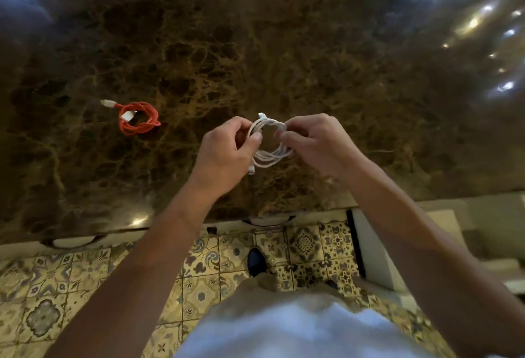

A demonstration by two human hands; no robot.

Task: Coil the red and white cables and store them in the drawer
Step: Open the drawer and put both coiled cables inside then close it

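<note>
The white cable [271,156] is wound into a small loop that I hold just above the dark marble counter [312,73]. My left hand [224,153] pinches the loop's left side, and one plug hangs down below it. My right hand [315,141] pinches the loop's upper right side. Another white plug sticks up at the top of the loop. The red cable [139,119] lies coiled on the counter to the left, with white plugs at its ends, apart from both hands.
The counter's front edge [170,225] runs across below my hands. An open white drawer [380,247] juts out under the counter at the right. Patterned floor tiles [85,286] and my shoe [256,261] show beneath.
</note>
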